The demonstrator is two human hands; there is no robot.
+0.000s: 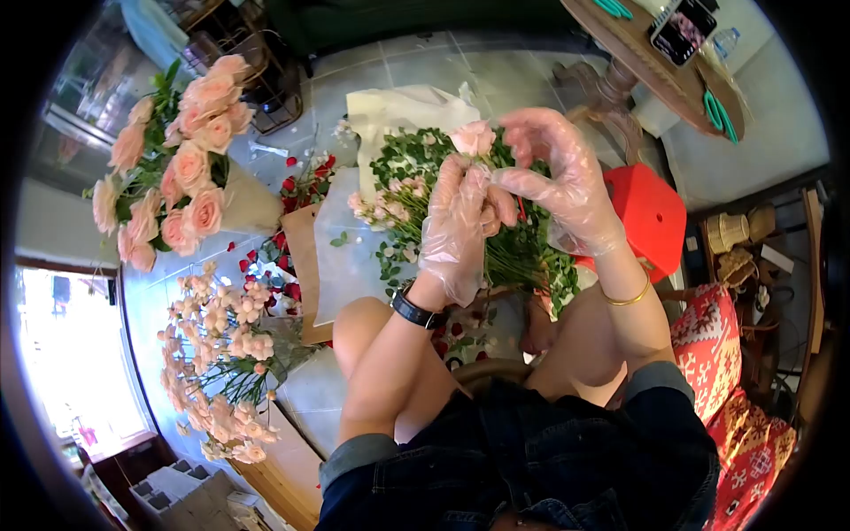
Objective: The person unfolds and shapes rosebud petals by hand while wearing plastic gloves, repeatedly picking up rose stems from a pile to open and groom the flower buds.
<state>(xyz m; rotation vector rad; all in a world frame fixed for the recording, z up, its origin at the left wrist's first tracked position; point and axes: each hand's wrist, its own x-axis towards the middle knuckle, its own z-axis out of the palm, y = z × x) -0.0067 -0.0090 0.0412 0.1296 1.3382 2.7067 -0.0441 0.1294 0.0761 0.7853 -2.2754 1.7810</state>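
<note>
Two hands: both in thin clear gloves, raised close together in the middle of the scene.
Left hand: narrow, fingers closed just under the pink rose; the fingers hide the grip on the stem.
Right hand: wide, fingers curved and apart, thumb reaching to the left hand's fingertips; whether the thumb touches the stem cannot be told.
Pink rose: upright above the left hand, its bloom in plain view and most of its stem out of sight.
Leafy bunch: behind and below the hands, with small pale blooms to the left; the hands cover its middle.
Papers: cream sheet at the far side of the bunch, brown sheet to its left.
Left side: large pink roses farther off, peach flowers nearer.
Floor: grey tiles, scattered red petals.
Right side: red stool, partly behind the right wrist; patterned cloth nearer.
Worktop: far right, bearing a phone and turquoise-handled scissors; a second turquoise handle is cut off.
Window: left, washed out by glare.
</note>
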